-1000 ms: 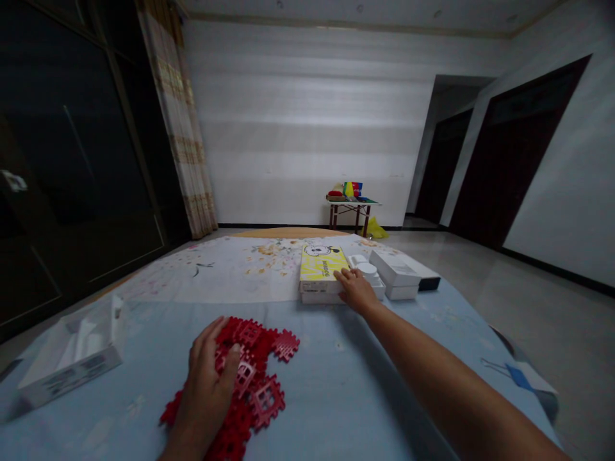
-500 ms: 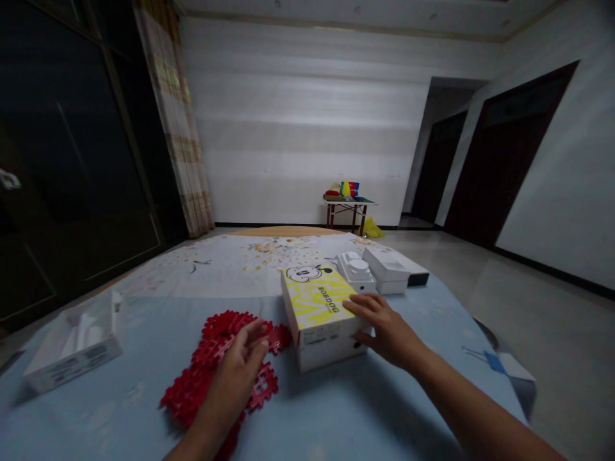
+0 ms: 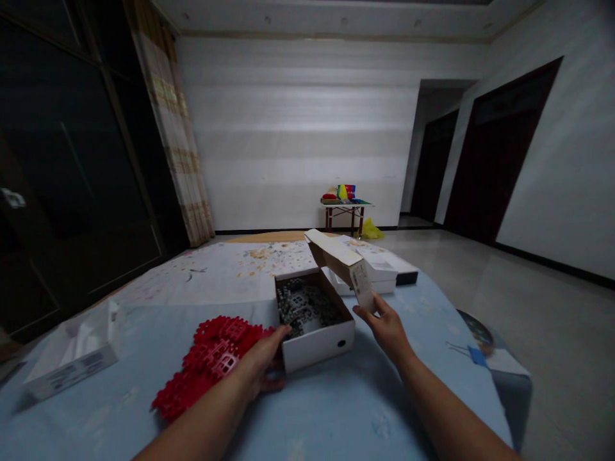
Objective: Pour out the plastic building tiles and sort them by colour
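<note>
A white cardboard box point(image 3: 317, 347) stands uncovered on the table, filled with grey interlocking plastic pieces point(image 3: 307, 304). My left hand point(image 3: 269, 358) grips the box's near left corner, thumb at the rim and fingers low on the side. Raised and tilted above the box's right side is its lid point(image 3: 336, 251), and my right hand point(image 3: 387, 326) pinches the lid's near end. To the left lies a heap of red interlocking plastic pieces point(image 3: 211, 358), partly behind my left forearm.
An open white box point(image 3: 72, 368) sits at the table's left. Behind the lid are more white boxes point(image 3: 382, 278), partly hidden. A stool point(image 3: 514, 390) holding things stands off the table's right edge. Across the room, a small table point(image 3: 346, 203) carries colourful items.
The yellow-topped lid has come off the box and is lifted to the right in my right hand, exposing grey pieces. My left hand has moved from above the red pieces to the box.
</note>
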A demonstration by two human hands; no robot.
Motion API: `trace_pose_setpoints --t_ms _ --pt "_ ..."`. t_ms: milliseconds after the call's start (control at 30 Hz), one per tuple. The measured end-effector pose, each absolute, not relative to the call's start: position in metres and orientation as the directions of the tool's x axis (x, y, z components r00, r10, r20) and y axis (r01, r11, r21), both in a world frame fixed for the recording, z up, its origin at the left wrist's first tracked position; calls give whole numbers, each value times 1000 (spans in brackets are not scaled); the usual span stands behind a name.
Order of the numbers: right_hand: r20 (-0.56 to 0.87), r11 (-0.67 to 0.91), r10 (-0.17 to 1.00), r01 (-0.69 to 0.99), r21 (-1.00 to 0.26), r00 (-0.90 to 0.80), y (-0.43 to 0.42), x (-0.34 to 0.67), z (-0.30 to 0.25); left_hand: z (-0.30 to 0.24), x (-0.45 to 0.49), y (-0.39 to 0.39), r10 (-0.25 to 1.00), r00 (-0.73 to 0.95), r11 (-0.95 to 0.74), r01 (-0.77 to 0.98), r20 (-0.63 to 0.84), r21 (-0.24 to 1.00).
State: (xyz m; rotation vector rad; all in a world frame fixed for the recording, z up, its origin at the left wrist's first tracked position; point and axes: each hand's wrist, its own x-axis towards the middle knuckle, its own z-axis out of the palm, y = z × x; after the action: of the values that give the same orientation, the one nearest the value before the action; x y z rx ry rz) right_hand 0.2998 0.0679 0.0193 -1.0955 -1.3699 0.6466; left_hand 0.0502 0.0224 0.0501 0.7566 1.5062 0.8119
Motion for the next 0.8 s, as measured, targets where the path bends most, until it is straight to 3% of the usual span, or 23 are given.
trace_pose_setpoints --t_ms 233,400,533,733,800 --pt "428 415 900 140 -899 80 67 292 12 48 63 26 837 -106 532 -67 -537 844" --pt "444 444 896 -12 -896 6 65 291 14 56 63 18 859 -45 499 -157 -511 852" --pt "392 390 920 -90 -916 -14 62 290 15 66 58 10 836 -39 528 -217 -548 821" --pt "319 322 946 -232 -918 50 62 292 14 98 17 -13 844 -190 430 -316 -501 845" --pt "316 321 947 -213 -923 58 63 293 12 111 -8 -23 892 -269 318 -201 -364 927"
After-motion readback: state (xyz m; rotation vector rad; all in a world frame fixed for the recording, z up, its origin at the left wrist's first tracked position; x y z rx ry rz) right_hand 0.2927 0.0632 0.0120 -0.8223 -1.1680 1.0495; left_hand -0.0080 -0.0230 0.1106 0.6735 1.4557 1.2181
